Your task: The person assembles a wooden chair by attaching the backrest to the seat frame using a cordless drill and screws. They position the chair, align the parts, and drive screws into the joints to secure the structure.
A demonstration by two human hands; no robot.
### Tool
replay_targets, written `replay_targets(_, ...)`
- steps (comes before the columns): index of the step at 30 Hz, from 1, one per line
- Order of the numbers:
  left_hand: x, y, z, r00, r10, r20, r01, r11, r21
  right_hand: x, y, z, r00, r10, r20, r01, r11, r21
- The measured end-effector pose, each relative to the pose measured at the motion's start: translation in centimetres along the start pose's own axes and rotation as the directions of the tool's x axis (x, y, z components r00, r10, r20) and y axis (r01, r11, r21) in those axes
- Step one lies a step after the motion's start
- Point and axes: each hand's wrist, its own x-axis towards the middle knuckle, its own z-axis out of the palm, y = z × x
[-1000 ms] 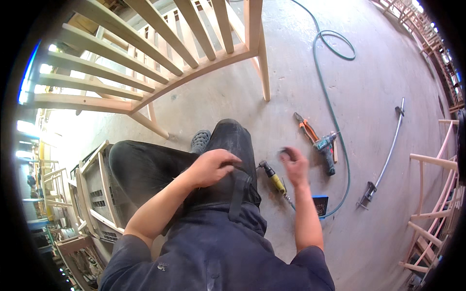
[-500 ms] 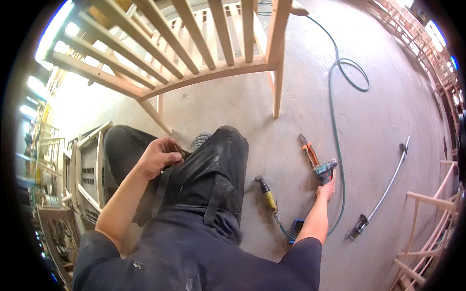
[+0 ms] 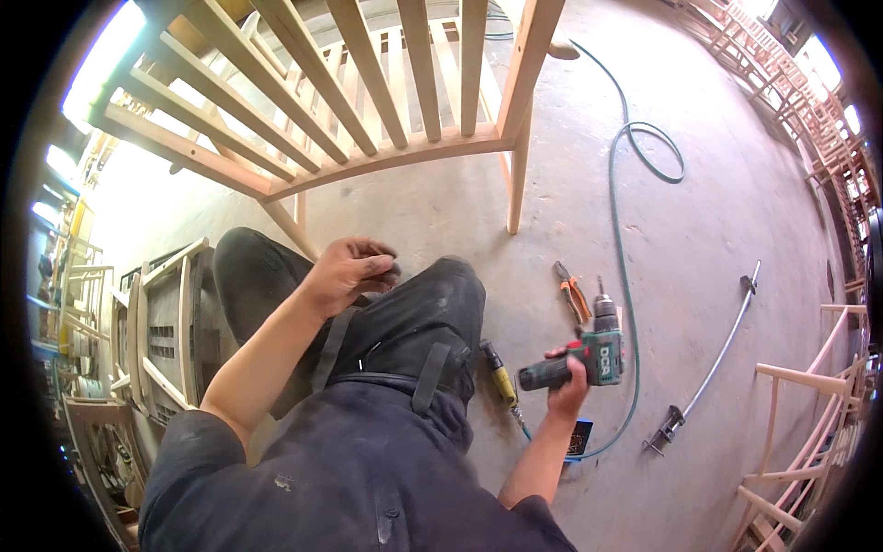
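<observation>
My right hand (image 3: 567,396) is wrapped around the handle of the green and black drill (image 3: 602,354), holding it above the floor (image 3: 681,239) on my right side. The bit (image 3: 601,285) is fitted in its nose and points away from me, well apart from any wood. My left hand (image 3: 352,276) hovers over my trousers (image 3: 428,322), between my 2 knees, with its fingers curled and the thumb close to them. I cannot tell whether those fingertips pinch something small, as they look dark and blurred.

In front of me stands a slatted wooden frame (image 3: 391,158). As I judge it, much of that is put together: the slats sit in the curved rail, and at least 2 legs reach down to the floor. The drill is up and in my grip, but it has not been brought to the wood. How much of the frame remains unfinished I cannot tell from here.

On the floor near the drill lie the pliers (image 3: 573,296) with orange handles, touched by neither of my 2 hands. The yellow air tool (image 3: 503,382) lies just beside my right thigh, also out of use, and a small blue box (image 3: 572,459) sits near my right forearm. Farther right, past the green hose (image 3: 614,212), rests a long bar clamp (image 3: 724,359), gripping nothing.
</observation>
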Motion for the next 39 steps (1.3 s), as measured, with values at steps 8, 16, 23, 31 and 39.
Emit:
replay_targets(8, 5.9, 4.1, 8.5, 0.98, 0.182, 0.074, -0.151, 0.938, -0.311, 3.5, -1.4, 13.6, 0.892, 0.128, 0.433, -0.093, 0.991, -0.101)
replay_targets(16, 14.6, 12.2, 21.3, 0.951, 0.305, 0.042, -0.299, 0.947, -0.118, 15.5, -8.2, 16.0, 0.844, 0.209, 0.495, -0.275, 0.959, 0.063)
replay_targets(23, 27.5, 9.9, 30.3, 0.956, 0.283, 0.075, -0.29, 0.949, 0.126, 28.2, -6.4, 8.0, 0.861, 0.209, 0.464, -0.32, 0.931, 0.176)
replay_targets(31, 41.9, 3.9, 36.4, 0.9, 0.433, 0.048, -0.413, 0.813, 0.41, 40.8, -3.4, 1.1, 0.724, 0.419, 0.548, -0.67, 0.616, 0.415)
replay_targets(39, 53.8, -2.6, 35.8, 0.928, 0.315, -0.198, -0.248, 0.921, 0.301, 47.6, 2.6, 0.0, 0.689, 0.7, 0.189, -0.705, 0.585, 0.401)
